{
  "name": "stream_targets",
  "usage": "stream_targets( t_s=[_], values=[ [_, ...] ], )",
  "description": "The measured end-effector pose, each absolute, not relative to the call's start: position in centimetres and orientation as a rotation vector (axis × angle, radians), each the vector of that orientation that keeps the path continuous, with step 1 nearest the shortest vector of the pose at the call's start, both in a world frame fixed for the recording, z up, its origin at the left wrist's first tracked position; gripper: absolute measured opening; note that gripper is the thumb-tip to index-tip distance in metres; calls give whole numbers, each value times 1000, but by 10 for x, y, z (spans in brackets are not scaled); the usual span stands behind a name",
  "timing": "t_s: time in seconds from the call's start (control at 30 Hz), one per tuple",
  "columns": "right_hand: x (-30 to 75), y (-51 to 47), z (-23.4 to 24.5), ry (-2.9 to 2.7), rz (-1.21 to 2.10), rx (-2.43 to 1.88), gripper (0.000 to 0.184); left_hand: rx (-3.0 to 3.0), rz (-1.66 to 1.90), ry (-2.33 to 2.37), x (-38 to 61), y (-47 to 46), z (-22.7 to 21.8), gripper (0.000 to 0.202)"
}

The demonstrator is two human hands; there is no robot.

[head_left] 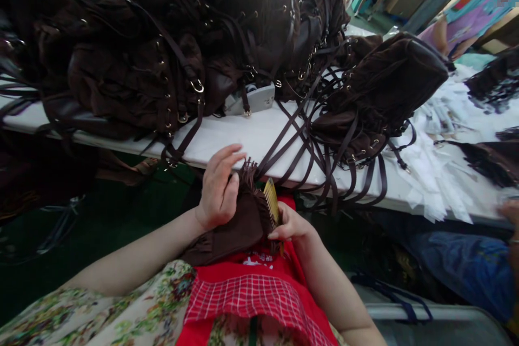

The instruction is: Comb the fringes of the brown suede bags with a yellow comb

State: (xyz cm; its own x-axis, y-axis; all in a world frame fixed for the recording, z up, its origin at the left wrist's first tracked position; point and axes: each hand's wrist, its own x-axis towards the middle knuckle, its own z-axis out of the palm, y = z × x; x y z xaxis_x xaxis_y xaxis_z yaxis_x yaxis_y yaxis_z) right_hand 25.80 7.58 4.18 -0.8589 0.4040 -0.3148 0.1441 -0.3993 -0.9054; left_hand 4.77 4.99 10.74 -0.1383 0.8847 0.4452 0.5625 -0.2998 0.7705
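Note:
A dark brown fabric piece (239, 227) with fringed edges lies across my lap, over a red apron. My right hand (291, 225) is closed around a yellow comb (271, 200). The comb's teeth face left, against the fringe (265, 208) along the piece's right side. At the upper left of the fabric, my left hand (221, 189) has its fingers stretched out and its thumb apart. It lies beside a tuft of fringe (248, 172); whether its palm touches the cloth is hidden.
Dark brown bags (251, 11) with straps and metal rings are heaped on the white table (227, 143). Another bag (389, 86) trails straps over the table's front edge. White strips (441, 173) lie at right, near a person's blue-clothed leg (462, 270). Other people stand behind.

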Motion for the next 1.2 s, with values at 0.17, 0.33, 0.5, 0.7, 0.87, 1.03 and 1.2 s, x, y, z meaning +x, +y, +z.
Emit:
stream_targets(
  t_s=[0.17,0.33,0.5,0.7,0.87,1.03,1.2],
  values=[
    [258,80,71,-1617,2423,-635,41,1539,803,969,58,53,102,50],
    [290,89,114,-2078,2236,-899,16,1491,480,737,69,52,91,39],
    [298,100,133,-2423,1925,-1047,9,1550,298,754,90,46,89,33],
    [290,118,112,-2386,1603,-1210,25,1163,251,403,92,47,83,38],
    [294,102,104,-2142,991,-1518,26,1012,333,582,68,49,77,39],
    [274,55,108,-2593,878,-1406,29,912,419,569,66,48,65,35],
    [258,41,84,-2881,682,-1492,24,948,358,432,72,45,71,35]
  ],
)
